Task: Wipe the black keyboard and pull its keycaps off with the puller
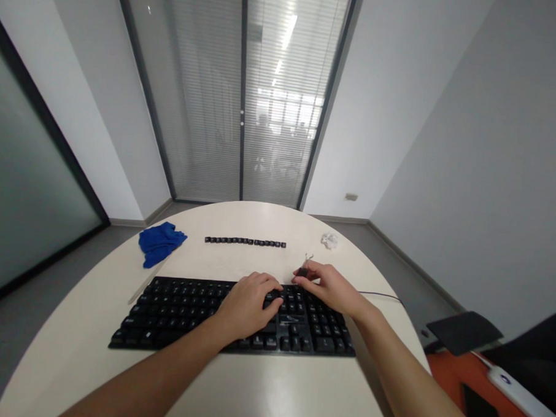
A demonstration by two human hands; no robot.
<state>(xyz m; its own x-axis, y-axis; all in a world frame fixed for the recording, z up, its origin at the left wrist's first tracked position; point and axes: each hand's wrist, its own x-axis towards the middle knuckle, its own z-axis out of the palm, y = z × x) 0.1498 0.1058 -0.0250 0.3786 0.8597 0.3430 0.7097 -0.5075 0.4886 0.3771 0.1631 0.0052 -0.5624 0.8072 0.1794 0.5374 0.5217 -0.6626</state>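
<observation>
A black keyboard [181, 309] lies across the near part of the round table. My left hand [248, 305] rests on its keys right of the middle, thumb and fingers apart and nothing in its grasp. Above the keyboard's back edge, my right hand [325, 284] pinches a keycap puller [308, 257] whose thin wire ends stick up past the fingers. A small black piece [303, 272] shows between those fingertips; whether it is a keycap or the puller's handle, I cannot make out. Behind the keyboard, several loose black keycaps [245, 241] stand in a straight row.
A crumpled blue cloth [160, 243] lies at the table's left, near a thin pale stick [146, 284]. Toward the back right is a crumpled white wad [329, 240]. The keyboard cable [378, 293] runs off the right edge. An orange chair [459, 376] holds a white power strip [523, 394].
</observation>
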